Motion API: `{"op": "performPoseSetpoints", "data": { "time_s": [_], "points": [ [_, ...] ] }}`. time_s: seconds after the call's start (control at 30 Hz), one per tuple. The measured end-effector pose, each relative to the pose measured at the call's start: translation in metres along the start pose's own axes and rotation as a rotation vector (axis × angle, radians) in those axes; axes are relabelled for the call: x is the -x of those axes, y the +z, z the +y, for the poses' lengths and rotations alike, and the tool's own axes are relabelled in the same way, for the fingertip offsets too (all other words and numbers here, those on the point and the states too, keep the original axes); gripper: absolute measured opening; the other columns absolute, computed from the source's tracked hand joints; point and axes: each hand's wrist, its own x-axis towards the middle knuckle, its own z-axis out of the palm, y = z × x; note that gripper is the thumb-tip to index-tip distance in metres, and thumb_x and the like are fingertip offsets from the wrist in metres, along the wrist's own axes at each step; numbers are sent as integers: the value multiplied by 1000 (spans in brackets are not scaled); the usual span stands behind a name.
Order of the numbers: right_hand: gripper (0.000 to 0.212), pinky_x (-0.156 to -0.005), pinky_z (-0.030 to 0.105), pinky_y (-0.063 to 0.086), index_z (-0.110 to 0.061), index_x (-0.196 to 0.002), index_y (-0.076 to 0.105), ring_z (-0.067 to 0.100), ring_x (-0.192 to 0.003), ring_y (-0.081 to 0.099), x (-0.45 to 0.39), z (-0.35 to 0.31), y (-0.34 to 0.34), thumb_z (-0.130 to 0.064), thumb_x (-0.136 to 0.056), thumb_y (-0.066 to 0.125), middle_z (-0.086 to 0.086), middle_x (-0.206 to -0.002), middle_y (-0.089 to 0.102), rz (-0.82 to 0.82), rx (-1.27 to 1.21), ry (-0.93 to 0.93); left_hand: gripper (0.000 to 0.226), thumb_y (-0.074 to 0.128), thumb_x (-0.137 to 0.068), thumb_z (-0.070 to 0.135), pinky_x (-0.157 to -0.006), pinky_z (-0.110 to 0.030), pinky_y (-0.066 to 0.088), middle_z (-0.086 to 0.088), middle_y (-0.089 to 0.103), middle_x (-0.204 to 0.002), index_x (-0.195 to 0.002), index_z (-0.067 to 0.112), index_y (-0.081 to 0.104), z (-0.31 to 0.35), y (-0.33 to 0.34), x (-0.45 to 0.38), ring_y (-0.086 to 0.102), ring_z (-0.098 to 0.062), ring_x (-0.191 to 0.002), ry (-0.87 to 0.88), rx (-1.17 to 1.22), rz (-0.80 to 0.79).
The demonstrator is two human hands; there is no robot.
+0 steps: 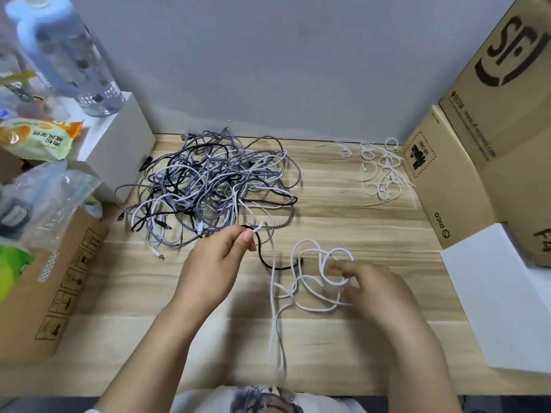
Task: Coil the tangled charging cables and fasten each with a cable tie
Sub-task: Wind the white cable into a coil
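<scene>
A big tangle of grey, black and white charging cables lies on the wooden table at the back left. One white cable is pulled out toward me, lying in loose loops, with a strand hanging over the front edge. My left hand pinches its plug end above the table, just in front of the tangle. My right hand, blurred, has its fingers in the cable's loops. A black cable curves between my hands. A heap of white cable ties lies at the back right.
Cardboard boxes line the right side, with a white box in front of them. At the left stand a cardboard box, plastic bags, a snack pack and a water bottle on a white box. A grey wall backs the table.
</scene>
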Motion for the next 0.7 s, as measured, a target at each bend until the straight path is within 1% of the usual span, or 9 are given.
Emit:
{"op": "performPoseSetpoints", "data": {
  "time_s": [0.07, 0.17, 0.23, 0.3, 0.37, 0.47, 0.57, 0.63, 0.7],
  "points": [
    [42, -87, 31, 44, -42, -123, 56, 18, -112, 56, 8, -8, -11, -20, -88, 56, -8, -117, 64, 187, 14, -70, 27, 40, -82, 53, -60, -34, 39, 10, 51, -58, -75, 35, 59, 6, -1, 2, 46, -13, -59, 6, 4, -16],
    [44, -91, 30, 43, -35, -121, 61, 14, -110, 56, 5, -23, -11, -14, -82, 60, -8, -116, 63, 414, -276, -289, 33, 47, -82, 50, -51, -25, 32, 8, 44, -50, -60, 27, 57, 19, 3, 2, 39, -7, -50, 8, 116, -146],
    [45, -98, 21, 39, -39, -123, 56, 4, -115, 54, -2, -36, 0, -22, -81, 58, -14, -122, 61, 297, -548, -427, 39, 57, -85, 41, -43, -15, 26, 9, 38, -44, -54, 20, 51, 31, 8, 3, 33, -3, -43, -72, 339, -288],
    [34, -95, 15, 40, -45, -115, 52, -3, -109, 56, -6, -52, 14, -29, -85, 53, -19, -113, 62, 146, -789, -476, 35, 52, -85, 36, -38, -15, 15, 9, 29, -42, -56, 17, 44, 41, 11, 4, 20, -4, -38, -235, 589, -421],
    [18, -81, 20, 48, -40, -101, 60, 3, -86, 63, -7, -60, 26, -34, -88, 50, -14, -89, 69, 138, -966, -447, 33, 48, -84, 36, -38, -16, 9, 8, 21, -44, -55, 19, 44, 44, 10, 4, 12, -5, -39, -402, 840, -511],
    [15, -56, 19, 45, -31, -88, 66, 1, -52, 51, -10, -65, 30, -31, -84, 52, -9, -66, 66, 150, -1103, -370, 34, 61, -85, 37, -34, -16, 19, 9, 23, -44, -57, 19, 54, 34, 9, 4, 13, -6, -38, -590, 1281, -673],
    [10, -45, 8, 31, -25, -84, 66, -2, -42, 41, -14, -70, 29, -25, -88, 56, -16, -46, 49, 92, -1176, -333, 23, 54, -95, 27, -46, -22, 26, 3, 27, -51, -79, 10, 59, 32, 8, 5, 22, -12, -45, -646, 1737, -869],
    [20, -45, 8, 27, -27, -80, 67, -1, -42, 35, -12, -73, 32, -19, -93, 54, -14, -44, 39, 34, -1193, -329, 26, 43, -100, 23, -52, -23, 24, 2, 24, -53, -90, 5, 59, 38, -3, 6, 21, -12, -47, -597, 1828, -834],
    [25, -50, 15, 28, -37, -75, 69, 1, -49, 34, -6, -75, 39, -26, -90, 52, -10, -50, 38, -12, -1115, -353, 32, 36, -101, 26, -53, -23, 22, 4, 22, -53, -104, 5, 60, 47, -13, 5, 19, -11, -48, -535, 1909, -843]
  ]
}}
